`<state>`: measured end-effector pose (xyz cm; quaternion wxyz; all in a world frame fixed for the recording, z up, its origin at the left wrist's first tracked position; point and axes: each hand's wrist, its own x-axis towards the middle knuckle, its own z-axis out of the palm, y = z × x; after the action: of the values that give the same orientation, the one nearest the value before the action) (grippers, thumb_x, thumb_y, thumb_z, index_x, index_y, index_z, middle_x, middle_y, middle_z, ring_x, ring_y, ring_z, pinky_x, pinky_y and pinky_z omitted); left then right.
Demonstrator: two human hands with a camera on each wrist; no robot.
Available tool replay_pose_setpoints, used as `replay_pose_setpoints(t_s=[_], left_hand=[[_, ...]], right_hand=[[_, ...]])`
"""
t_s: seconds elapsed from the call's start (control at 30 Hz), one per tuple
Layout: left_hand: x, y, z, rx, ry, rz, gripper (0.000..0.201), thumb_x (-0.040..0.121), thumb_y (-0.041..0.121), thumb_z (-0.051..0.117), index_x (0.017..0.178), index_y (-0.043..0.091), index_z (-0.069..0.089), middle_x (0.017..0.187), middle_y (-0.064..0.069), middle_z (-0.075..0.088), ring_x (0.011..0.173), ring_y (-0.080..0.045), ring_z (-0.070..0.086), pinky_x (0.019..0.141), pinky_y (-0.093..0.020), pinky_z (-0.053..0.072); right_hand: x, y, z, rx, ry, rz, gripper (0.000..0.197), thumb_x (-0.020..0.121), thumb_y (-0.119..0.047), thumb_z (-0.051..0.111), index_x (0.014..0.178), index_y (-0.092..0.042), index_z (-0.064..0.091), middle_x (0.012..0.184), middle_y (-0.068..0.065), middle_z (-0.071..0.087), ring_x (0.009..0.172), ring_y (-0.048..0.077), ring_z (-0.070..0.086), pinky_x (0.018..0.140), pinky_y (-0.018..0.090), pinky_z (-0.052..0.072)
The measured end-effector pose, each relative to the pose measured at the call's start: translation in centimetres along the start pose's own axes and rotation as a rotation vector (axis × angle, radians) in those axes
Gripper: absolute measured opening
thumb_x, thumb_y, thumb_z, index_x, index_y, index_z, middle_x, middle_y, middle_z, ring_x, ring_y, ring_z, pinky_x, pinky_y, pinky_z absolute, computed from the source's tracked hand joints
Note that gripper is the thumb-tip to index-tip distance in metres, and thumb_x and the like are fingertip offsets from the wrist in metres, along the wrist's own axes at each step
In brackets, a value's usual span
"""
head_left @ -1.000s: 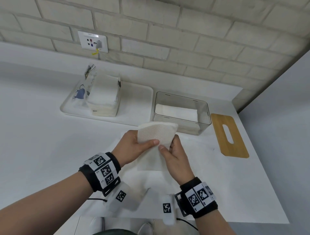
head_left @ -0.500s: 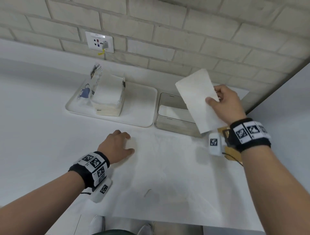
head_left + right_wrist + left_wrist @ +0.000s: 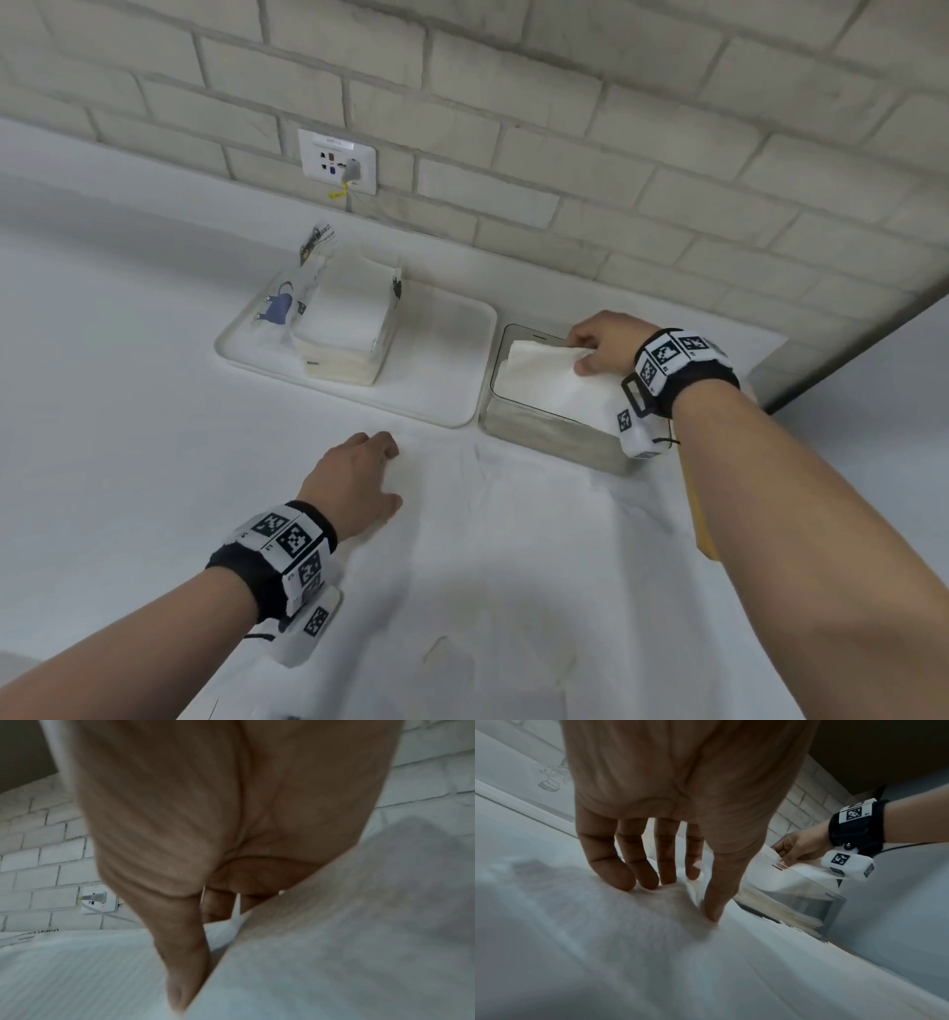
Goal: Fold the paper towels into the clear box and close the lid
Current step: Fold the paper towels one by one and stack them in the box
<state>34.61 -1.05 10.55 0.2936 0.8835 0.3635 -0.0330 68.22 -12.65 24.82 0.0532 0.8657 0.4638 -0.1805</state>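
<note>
A folded paper towel, pinched in the right hand, sits over the clear box; left hand rests flat. Unfolded stack and bamboo lid remain.

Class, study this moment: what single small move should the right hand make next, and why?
Probably let go. The right hand pinches the folded paper towel already lying in the open clear box; the left hand rests on the next sheet.
</note>
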Motion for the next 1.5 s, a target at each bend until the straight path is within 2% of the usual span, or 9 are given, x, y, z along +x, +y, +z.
replay_pose_setpoints(t_s=[0.1, 0.2, 0.53, 0.73, 0.9, 1.1, 1.2, 1.37, 1.5], left_hand=[[-0.5, 0.1, -0.2, -0.016, 0.076, 0.006, 0.023, 0.087, 0.032, 0.073, 0.099, 0.025, 0.055, 0.098, 0.005, 0.058, 0.086, -0.021, 0.058, 0.073, -0.030, 0.044], [-0.7, 0.3, -0.5, -0.085, 0.132, -0.012, 0.014, 0.091, 0.029, 0.067, 0.087, 0.028, 0.054, 0.091, 0.006, 0.059, 0.086, -0.023, 0.060, 0.071, -0.030, 0.040], [-1.0, 0.8, -1.1, -0.099, 0.151, -0.028, 0.006, 0.094, 0.027, 0.064, 0.093, 0.021, 0.061, 0.077, 0.005, 0.064, 0.083, -0.024, 0.067, 0.068, -0.029, 0.040], [-1.0, 0.5, -1.1, -0.127, 0.140, -0.036, 0.008, 0.092, 0.026, 0.064, 0.087, 0.025, 0.057, 0.076, 0.003, 0.065, 0.080, -0.025, 0.067, 0.066, -0.028, 0.039], [-1.1, 0.6, -1.1, -0.118, 0.131, -0.022, 0.009, 0.093, 0.025, 0.063, 0.087, 0.025, 0.056, 0.075, 0.003, 0.065, 0.079, -0.024, 0.065, 0.062, -0.027, 0.037], [-1.1, 0.3, -0.9, -0.115, 0.134, -0.018, 0.011, 0.092, 0.026, 0.062, 0.085, 0.027, 0.054, 0.077, 0.001, 0.067, 0.081, -0.023, 0.067, 0.065, -0.028, 0.041], [-1.1, 0.3, -0.8, -0.113, 0.138, -0.010, 0.011, 0.092, 0.026, 0.063, 0.085, 0.028, 0.054, 0.078, 0.002, 0.067, 0.081, -0.023, 0.067, 0.068, -0.029, 0.045], [-1.1, 0.1, -0.8, -0.122, 0.133, -0.012, 0.012, 0.091, 0.028, 0.064, 0.084, 0.029, 0.054, 0.079, 0.001, 0.068, 0.082, -0.024, 0.069, 0.070, -0.029, 0.049], [-1.4, -0.1, -1.4, -0.150, 0.112, -0.005, 0.012, 0.091, 0.029, 0.065, 0.084, 0.028, 0.056, 0.080, 0.001, 0.069, 0.084, -0.025, 0.071, 0.075, -0.033, 0.055]], right_hand=[[0.7, -0.1, -1.1, -0.011, 0.087, -0.010, 0.027, 0.090, -0.019, 0.069, 0.117, -0.022, 0.069, 0.116, 0.003, 0.064, 0.109, 0.024, 0.059, 0.083, 0.028, 0.040], [1.3, -0.2, -0.9, -0.037, 0.057, -0.024, 0.028, 0.090, -0.020, 0.070, 0.118, -0.022, 0.068, 0.118, 0.003, 0.064, 0.109, 0.025, 0.060, 0.084, 0.029, 0.043], [2.1, 0.7, 1.1, 0.049, -0.166, -0.051, 0.015, 0.085, -0.024, 0.078, 0.089, -0.030, 0.065, 0.100, -0.003, 0.073, 0.087, 0.017, 0.064, 0.080, 0.027, 0.047], [1.8, 1.2, 0.3, 0.153, -0.242, -0.031, 0.021, 0.087, -0.025, 0.078, 0.106, -0.024, 0.070, 0.107, -0.007, 0.076, 0.101, 0.019, 0.071, 0.095, 0.032, 0.051], [2.2, 0.9, 1.6, 0.052, -0.219, -0.002, 0.029, 0.086, -0.030, 0.079, 0.112, -0.019, 0.069, 0.111, -0.004, 0.073, 0.093, 0.014, 0.065, 0.087, 0.027, 0.049], [1.6, 0.0, 1.7, 0.057, -0.180, 0.001, 0.027, 0.093, -0.008, 0.066, 0.118, -0.017, 0.070, 0.115, 0.002, 0.071, 0.096, 0.014, 0.062, 0.064, 0.007, 0.039], [1.3, -0.8, 2.9, 0.106, -0.314, 0.059, 0.028, 0.096, -0.004, 0.055, 0.111, -0.021, 0.071, 0.107, 0.001, 0.074, 0.092, 0.014, 0.068, 0.063, 0.015, 0.047], [0.8, -1.7, 3.9, 0.120, -0.412, 0.108, 0.036, 0.098, -0.007, 0.050, 0.124, -0.025, 0.067, 0.114, -0.006, 0.066, 0.114, 0.018, 0.068, 0.057, 0.014, 0.043], [-1.0, -1.7, 1.5, 0.172, -0.423, 0.101, 0.032, 0.099, -0.023, 0.061, 0.130, -0.030, 0.064, 0.126, -0.007, 0.064, 0.114, 0.017, 0.066, 0.075, 0.024, 0.054]])
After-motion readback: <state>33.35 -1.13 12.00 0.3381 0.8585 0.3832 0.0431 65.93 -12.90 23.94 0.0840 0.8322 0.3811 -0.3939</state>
